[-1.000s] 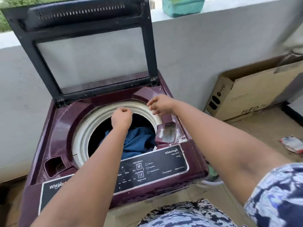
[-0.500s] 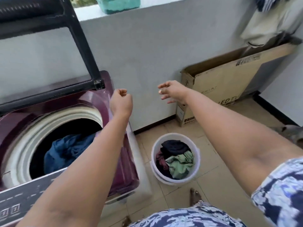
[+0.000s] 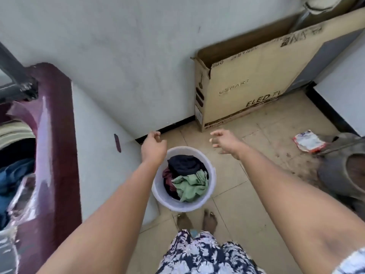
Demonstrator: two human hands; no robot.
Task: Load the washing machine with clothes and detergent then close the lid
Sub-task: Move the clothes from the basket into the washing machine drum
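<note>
The maroon top-loading washing machine (image 3: 53, 135) stands at the left edge with its dark lid (image 3: 11, 76) raised; blue cloth (image 3: 13, 175) lies in its drum. A white bucket (image 3: 158, 192) on the tiled floor holds dark, maroon and green clothes (image 3: 189, 186). My left hand (image 3: 153, 147) hovers over the bucket's far left rim, fingers loosely curled, holding nothing. My right hand (image 3: 225, 141) hangs above the floor to the right of the bucket, fingers spread and empty.
A tall cardboard TV box (image 3: 246, 86) leans against the grey wall behind the bucket. A crumpled white and red packet (image 3: 308, 142) lies on the floor at right, beside a grey round container (image 3: 343, 171). My bare feet (image 3: 197, 220) stand just before the bucket.
My view has swung right and down from the washer drum to the bucket. Both hands have left the drum opening and now reach down toward the bucket, empty.
</note>
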